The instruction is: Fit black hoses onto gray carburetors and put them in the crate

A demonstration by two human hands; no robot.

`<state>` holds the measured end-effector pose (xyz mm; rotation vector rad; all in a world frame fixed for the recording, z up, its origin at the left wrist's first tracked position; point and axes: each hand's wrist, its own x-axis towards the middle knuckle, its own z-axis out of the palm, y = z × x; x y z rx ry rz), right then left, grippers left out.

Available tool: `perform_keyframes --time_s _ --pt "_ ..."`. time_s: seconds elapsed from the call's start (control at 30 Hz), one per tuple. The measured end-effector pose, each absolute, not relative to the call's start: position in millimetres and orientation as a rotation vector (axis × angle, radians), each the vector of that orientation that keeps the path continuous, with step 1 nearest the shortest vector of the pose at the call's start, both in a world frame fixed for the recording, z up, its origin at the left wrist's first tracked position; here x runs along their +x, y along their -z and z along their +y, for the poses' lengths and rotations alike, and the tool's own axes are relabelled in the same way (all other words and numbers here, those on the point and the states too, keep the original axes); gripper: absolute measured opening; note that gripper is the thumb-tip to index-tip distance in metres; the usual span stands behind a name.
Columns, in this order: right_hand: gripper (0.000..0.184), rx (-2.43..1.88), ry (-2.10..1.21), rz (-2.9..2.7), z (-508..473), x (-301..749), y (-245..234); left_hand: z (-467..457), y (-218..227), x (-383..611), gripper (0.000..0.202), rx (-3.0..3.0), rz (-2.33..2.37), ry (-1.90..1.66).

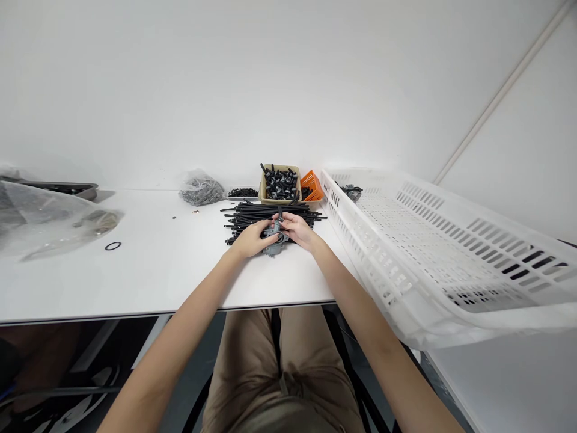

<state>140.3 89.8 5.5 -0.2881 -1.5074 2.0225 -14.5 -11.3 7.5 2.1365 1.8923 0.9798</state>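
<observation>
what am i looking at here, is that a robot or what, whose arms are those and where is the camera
No robot here. This is one picture from a camera worn on a person's head, looking forward and down, so those arms are the wearer's own. Their left hand and right hand together hold a grey plastic part just over a pile of thin black rods on a white table. Beyond the pile stand a tan tray of black parts and an orange basket. A large white perforated crate sits to the right.
</observation>
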Motion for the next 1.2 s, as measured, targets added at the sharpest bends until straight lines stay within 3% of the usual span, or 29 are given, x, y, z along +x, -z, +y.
perform_keyframes --time_s 1.2 --pt "0.018 -0.340 -1.967 -1.548 82 143 -13 -9 -5 -17 0.049 2.125 1.883 -0.996"
